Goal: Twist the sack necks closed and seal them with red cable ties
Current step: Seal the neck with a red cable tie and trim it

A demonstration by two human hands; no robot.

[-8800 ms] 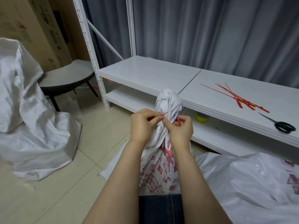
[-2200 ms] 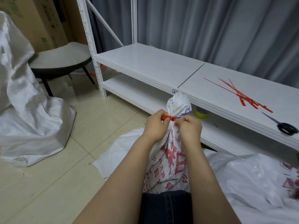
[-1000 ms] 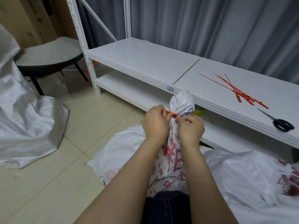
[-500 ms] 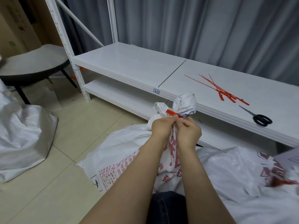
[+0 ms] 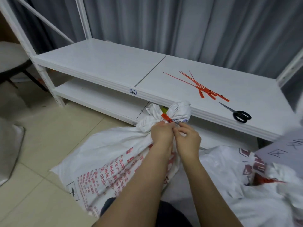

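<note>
A white woven sack with red print leans over to the left on the floor in front of me. Its twisted neck bunches out above a red cable tie cinched around it. My left hand grips the neck just below the tie. My right hand pinches at the tie beside it, fingers partly curled. Several loose red cable ties lie on the white shelf.
Black scissors lie on the shelf right of the ties. Another white sack with a red tie lies at my right. A third sack sits at the left edge, and a chair stands behind it. Grey curtains hang behind.
The sack has tipped further left and lower, its body spreading on the floor. My view has swung right. Both hands stay at the neck by the tie.
</note>
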